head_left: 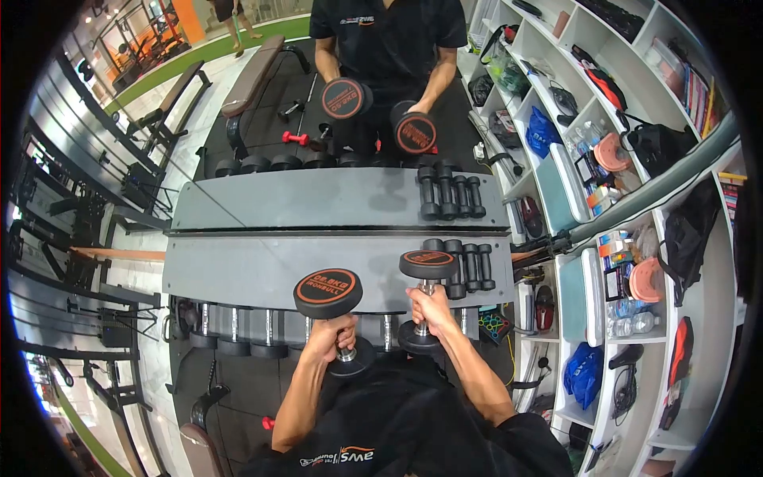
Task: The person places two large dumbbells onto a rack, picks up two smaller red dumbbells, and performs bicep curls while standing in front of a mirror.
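My left hand [332, 337] is wrapped round the chrome handle of a black dumbbell [328, 293], its round end marked with orange lettering. In my right hand [433, 308] is a matching dumbbell [427, 263], gripped by its handle. Both dumbbells are held upright in front of my chest, apart from each other, over the front edge of a grey rack top [238, 270]. Several small black dumbbells [471, 267] lie on that top, just beyond my right hand.
A mirror [286, 195] behind the rack reflects my body and the dumbbells. Below the top, a row of dumbbells [269, 347] sits on the rack. White shelves [592, 374] with bags and bottles stand to the right. A bench [200, 447] and a red dumbbell [269, 423] are at lower left.
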A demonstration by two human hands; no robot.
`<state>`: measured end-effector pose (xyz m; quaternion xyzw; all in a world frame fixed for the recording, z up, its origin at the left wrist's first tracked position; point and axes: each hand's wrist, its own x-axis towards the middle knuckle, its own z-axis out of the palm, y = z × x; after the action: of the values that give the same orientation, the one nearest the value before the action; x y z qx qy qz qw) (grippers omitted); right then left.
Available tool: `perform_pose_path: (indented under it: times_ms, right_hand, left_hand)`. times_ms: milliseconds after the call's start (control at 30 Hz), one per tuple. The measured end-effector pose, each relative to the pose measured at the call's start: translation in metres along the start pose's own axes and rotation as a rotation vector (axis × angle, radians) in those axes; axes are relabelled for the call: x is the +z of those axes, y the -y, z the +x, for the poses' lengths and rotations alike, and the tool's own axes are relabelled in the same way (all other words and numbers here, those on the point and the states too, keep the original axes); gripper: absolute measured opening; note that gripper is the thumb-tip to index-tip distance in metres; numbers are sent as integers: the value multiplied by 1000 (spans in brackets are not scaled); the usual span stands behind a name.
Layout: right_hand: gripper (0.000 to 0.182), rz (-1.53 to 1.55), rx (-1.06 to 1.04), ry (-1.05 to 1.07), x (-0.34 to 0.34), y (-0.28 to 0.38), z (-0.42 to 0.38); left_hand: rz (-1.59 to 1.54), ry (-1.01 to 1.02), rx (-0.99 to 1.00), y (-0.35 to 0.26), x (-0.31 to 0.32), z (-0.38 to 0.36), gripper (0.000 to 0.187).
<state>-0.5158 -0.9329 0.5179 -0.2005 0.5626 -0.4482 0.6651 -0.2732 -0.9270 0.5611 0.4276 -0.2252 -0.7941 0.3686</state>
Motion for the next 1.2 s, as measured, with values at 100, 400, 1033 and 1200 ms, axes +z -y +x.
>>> perform_pose_path:
  times_ms: [100,400,1033,1200]
  right_hand:
    - [26,-19,41,-28,0,-3,25]
    - [28,-94,112,-63,-8,-22,106]
    - [17,-123,293,-181,-32,-74,195]
    - [20,-93,322,-179,-34,-79,201]
  left_hand:
    - [-2,-36,-11,7,-5,6,14]
    - [-54,-58,-44,21,-22,20,20]
    - [-106,-221,-68,16,-41,46,19]
    - [-96,-219,-81,14,-41,56,20]
